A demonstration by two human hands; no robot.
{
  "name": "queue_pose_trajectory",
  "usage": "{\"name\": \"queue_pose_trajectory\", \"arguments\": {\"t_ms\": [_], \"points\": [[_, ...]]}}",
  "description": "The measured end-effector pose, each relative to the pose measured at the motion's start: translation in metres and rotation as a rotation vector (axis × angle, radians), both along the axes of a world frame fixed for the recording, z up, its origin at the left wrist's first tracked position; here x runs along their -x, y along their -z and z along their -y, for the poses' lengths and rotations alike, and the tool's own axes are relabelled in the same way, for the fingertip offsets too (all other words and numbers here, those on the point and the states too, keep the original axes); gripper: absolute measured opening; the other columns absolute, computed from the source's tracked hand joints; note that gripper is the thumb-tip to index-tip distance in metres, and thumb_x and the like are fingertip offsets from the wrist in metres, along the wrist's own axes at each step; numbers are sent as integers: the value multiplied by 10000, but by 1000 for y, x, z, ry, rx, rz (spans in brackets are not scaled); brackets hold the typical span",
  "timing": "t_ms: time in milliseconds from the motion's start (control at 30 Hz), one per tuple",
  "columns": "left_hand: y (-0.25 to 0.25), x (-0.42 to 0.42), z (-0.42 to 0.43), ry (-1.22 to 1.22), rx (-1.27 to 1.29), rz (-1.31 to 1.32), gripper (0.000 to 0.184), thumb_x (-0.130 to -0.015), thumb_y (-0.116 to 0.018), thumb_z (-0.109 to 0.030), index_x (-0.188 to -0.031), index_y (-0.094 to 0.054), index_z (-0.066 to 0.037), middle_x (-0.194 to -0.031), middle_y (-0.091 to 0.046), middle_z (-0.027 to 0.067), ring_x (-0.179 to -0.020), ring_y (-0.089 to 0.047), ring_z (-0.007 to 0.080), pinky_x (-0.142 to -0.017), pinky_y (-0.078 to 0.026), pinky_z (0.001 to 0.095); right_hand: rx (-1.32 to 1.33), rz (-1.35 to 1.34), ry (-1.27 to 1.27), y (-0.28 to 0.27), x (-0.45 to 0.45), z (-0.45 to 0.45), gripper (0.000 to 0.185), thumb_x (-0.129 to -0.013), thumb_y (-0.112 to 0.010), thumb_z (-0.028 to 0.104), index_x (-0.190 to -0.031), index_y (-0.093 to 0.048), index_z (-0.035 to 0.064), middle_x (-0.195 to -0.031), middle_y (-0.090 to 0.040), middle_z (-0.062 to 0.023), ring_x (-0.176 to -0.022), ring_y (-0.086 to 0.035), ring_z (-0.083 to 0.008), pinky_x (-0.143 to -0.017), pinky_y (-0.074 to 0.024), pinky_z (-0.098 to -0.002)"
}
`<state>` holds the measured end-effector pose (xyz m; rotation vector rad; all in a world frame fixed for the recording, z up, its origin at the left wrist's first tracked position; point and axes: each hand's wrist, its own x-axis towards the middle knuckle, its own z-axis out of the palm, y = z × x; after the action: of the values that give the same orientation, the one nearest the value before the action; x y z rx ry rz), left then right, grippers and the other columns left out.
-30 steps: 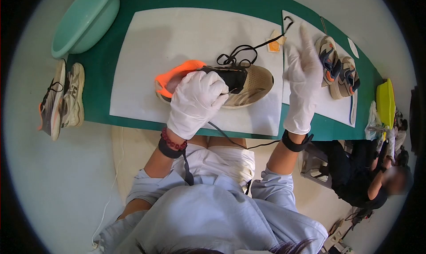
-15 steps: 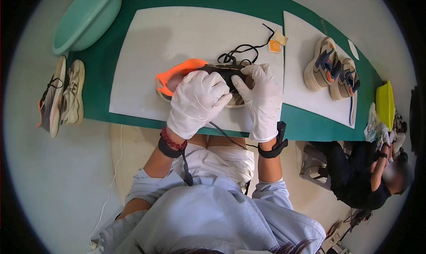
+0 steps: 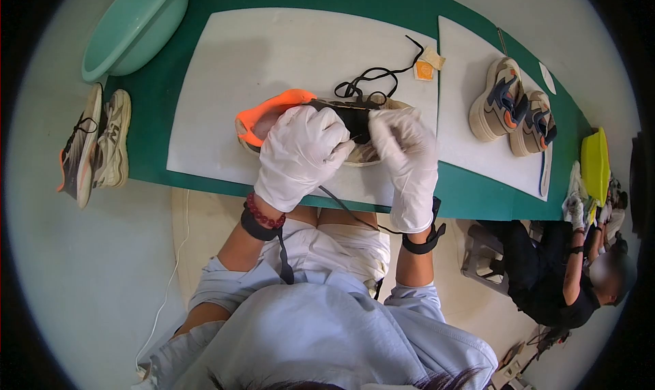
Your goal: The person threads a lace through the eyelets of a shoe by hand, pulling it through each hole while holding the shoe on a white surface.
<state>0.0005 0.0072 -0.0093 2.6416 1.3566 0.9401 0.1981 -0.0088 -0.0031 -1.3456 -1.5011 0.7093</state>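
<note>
White gloves cover both hands working over the shoe [image 3: 355, 121], which lies sole down on the white mat [image 3: 273, 56]. We see the left hand [image 3: 300, 155] over the midfoot, fingers curled in and pressed together; what they pinch, if anything, we cannot tell. The right hand [image 3: 409, 155], slightly blurred, sits over the toe end with bent fingers; whether they pinch the upper, we cannot tell either. We judge the shoe light, its upper soft and yielding, its sole stiffer, so we would grip the sole's edges or the firm heel. Its long axis runs left to right, the orange heel opening to our left and the toe to our right. Just beyond, we find the loose black lace [image 3: 355, 88], its end near an orange packet [image 3: 424, 70].
</note>
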Motion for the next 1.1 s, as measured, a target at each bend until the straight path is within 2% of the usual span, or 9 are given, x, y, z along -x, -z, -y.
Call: {"name": "queue_pose_trajectory", "arguments": {"t_ms": [67, 167, 233, 567, 667, 800, 900, 1033, 1100], "points": [[-1, 1, 0, 16, -3, 7, 194, -826, -863, -231, -885, -697, -148, -953, -675, -8, -902, -655, 249, -840, -521, 412, -5, -38, 129, -2, 0, -5, 252, -962, -803, 227, -1130, -783, 41, -1029, -734, -131, -908, -706, -303, -810, -571, -374], [0, 1, -1, 37, 14, 47, 187, -887, -811, -286, -873, -686, -147, -937, -626, 14, -910, -626, 249, -874, -521, 412, -204, 434, 214, -9, 6, -15, 292, -981, -783, 211, -1210, -767, 30, -1070, -729, -147, -943, -709, -336, -869, -570, -387], [-1, 3, -1, 66, 18, 92, 147, -864, -837, -222, -914, -727, -140, -966, -676, 1, -916, -647, 250, -857, -524, 413, -130, 474, 180, -16, 10, -14, 259, -988, -767, 180, -1192, -756, 21, -1086, -721, -163, -936, -717, -330, -845, -570, -399], [-44, 3, -10, -275, -68, 126, 248, -914, -780, -140, -1156, -766, -88, -1142, -740, 53, -1049, -643, 316, -949, -526, 422, 342, -191, -12, -10, -15, -23, 212, -1073, -704, 204, -1074, -740, -5, -841, -687, -51, -708, -619, -116, -682, -504, -295], [-30, 7, -21, -170, 80, 81, 237, -920, -769, -126, -1153, -779, -88, -1090, -723, 53, -1048, -636, 302, -943, -522, 424, 291, -107, 158, -23, -10, -32, 229, -1099, -682, 208, -1163, -734, -5, -913, -711, -24, -722, -616, -101, -680, -500, -270], [-27, 7, -17, -124, 126, 59, 220, -911, -796, -152, -1122, -786, -93, -1031, -703, 42, -1018, -631, 280, -909, -523, 408, 29, -530, 280, -17, -18, -49, 294, -1121, -652, 172, -1356, -672, -4, -1014, -719, -18, -761, -598, -58, -693, -483, -194], [-14, 0, -14, -177, 87, 78, 214, -896, -822, -173, -1096, -785, -104, -1011, -698, 27, -979, -631, 272, -870, -526, 404, -186, -363, 426, -11, -16, -40, 267, -1114, -664, 155, -1324, -692, -7, -1010, -725, -19, -765, -600, -57, -690, -491, -206], [-9, -3, -12, -199, -6, 71, 182, -892, -833, -165, -1063, -784, -129, -988, -689, 20, -936, -633, 269, -830, -525, 418, -53, 69, 67, -1, -12, -2, 249, -1011, -780, 161, -1230, -742, 50, -1053, -752, -77, -800, -686, -160, -713, -544, -324], [-7, -3, -13, -214, -21, 50, 177, -889, -839, -167, -1053, -781, -137, -981, -688, 19, -924, -634, 271, -818, -524, 422, 81, 285, 122, -14, 3, 3, 243, -964, -813, 185, -1170, -750, 73, -1023, -728, -94, -817, -701, -219, -723, -556, -361]]}}
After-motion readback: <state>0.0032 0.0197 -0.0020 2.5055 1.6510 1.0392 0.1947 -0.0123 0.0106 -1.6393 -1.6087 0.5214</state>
